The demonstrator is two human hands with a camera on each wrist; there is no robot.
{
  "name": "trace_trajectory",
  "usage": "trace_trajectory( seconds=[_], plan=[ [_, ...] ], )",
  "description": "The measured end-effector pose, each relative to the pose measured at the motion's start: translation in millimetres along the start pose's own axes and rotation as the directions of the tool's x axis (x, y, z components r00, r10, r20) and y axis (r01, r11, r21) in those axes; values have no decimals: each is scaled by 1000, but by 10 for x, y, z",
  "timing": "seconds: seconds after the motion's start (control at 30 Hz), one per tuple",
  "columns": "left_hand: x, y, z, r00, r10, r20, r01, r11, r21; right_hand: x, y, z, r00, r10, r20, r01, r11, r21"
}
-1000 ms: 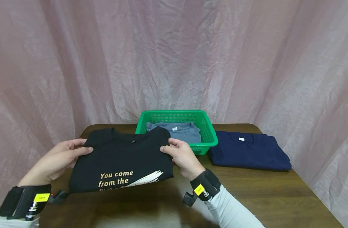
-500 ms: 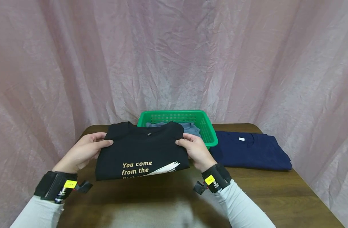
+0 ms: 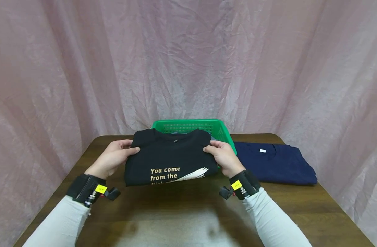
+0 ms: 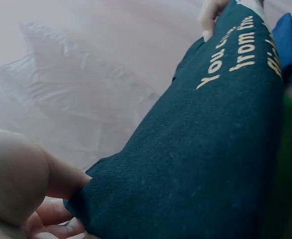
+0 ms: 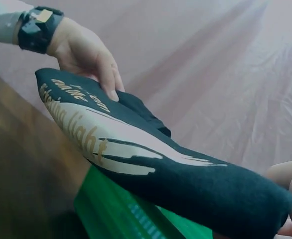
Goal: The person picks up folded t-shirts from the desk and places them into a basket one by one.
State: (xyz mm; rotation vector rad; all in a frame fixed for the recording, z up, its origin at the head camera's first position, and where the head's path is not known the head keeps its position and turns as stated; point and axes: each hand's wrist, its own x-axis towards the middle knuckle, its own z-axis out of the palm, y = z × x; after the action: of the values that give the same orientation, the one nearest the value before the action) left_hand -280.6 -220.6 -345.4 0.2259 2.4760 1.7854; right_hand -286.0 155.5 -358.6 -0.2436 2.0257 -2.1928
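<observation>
A folded black T-shirt (image 3: 173, 156) with cream lettering and a white brush stroke hangs above the table between both hands. The left hand (image 3: 114, 156) pinches its left edge, thumb on top and fingers beneath. At the opposite edge the right hand (image 3: 223, 156) pinches the cloth the same way. Behind and partly under the shirt stands a green plastic basket (image 3: 227, 135), most of its inside hidden. Only slivers of a grey-blue garment show in it past the shirt's collar. In the right wrist view, the basket (image 5: 111, 204) lies below the raised shirt (image 5: 211, 189).
To the right of the basket a folded navy shirt (image 3: 278, 163) with a white label lies on the brown wooden table (image 3: 293, 202). A pink curtain (image 3: 188, 61) hangs behind the table's far edge.
Both hands have carried the black T-shirt to the right and a little farther away, in front of the basket. It now covers most of the grey-blue garment. The navy shirt stays put.
</observation>
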Motion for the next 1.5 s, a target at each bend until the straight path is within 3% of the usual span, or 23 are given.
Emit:
trace_trajectory(
  seconds=[0.2,0.4,0.53,0.8,1.07,1.3,1.5],
  plan=[
    [142,26,141,1000,-15,1,16,999,-34,76,-17,-149,999,29,-23,-30,999,-27],
    [276,62,248,1000,-4,-6,4,1000,-11,129,-62,-268,997,36,-69,-42,995,-86],
    [374,119,304,1000,-6,-20,7,999,33,163,-116,-351,997,23,-68,-32,991,-133],
    [613,271,404,999,-43,-15,43,999,13,306,-189,-496,994,25,-105,-47,978,-204],
    [819,370,466,997,-53,-51,54,998,25,453,-255,-544,989,41,-140,-67,980,-185],
    [965,364,495,991,-124,-48,113,977,-181,571,-247,-581,981,62,-185,-92,982,-163],
    [1021,313,565,993,-116,-29,99,937,-336,657,-198,-595,973,85,-216,-104,991,-79]
  ],
)
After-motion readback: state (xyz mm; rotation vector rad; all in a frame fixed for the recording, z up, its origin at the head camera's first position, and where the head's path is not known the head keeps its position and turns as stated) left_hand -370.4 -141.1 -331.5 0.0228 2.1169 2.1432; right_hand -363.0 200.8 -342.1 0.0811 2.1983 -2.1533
